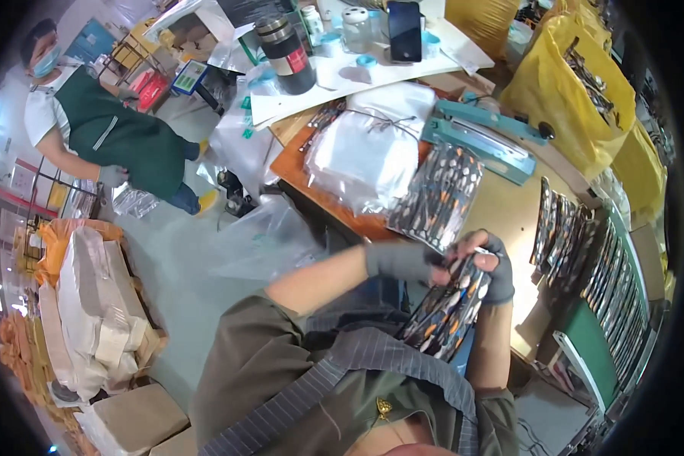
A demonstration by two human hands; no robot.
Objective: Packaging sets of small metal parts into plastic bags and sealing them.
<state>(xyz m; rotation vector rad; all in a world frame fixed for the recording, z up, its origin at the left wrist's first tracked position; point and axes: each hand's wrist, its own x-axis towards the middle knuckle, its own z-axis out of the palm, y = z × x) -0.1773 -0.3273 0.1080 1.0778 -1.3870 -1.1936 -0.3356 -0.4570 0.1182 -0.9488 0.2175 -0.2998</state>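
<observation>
In front of my chest is a bundle of dark, flat strips point(450, 310) patterned in white, grey and orange; its lower end reaches my apron. My right hand point(496, 266), in a grey fingerless glove, is closed round the upper end. My left hand point(412, 262), gloved alike, is closed at the same end from the left, its fingertips partly blurred. Just beyond my hands, a clear-wrapped pack of similar patterned pieces point(438, 190) lies on the table. A stack of clear plastic bags point(368, 148) sits behind it, beside a teal bar-shaped sealer point(485, 137).
More patterned bundles point(558, 228) lie on the right, near a rack of them point(615, 292). Yellow sacks point(574, 99) stand at the far right. A thermos point(285, 57) and a phone point(404, 32) occupy a white board. Far left, a person point(102, 125) stands by wrapped stacks point(91, 304).
</observation>
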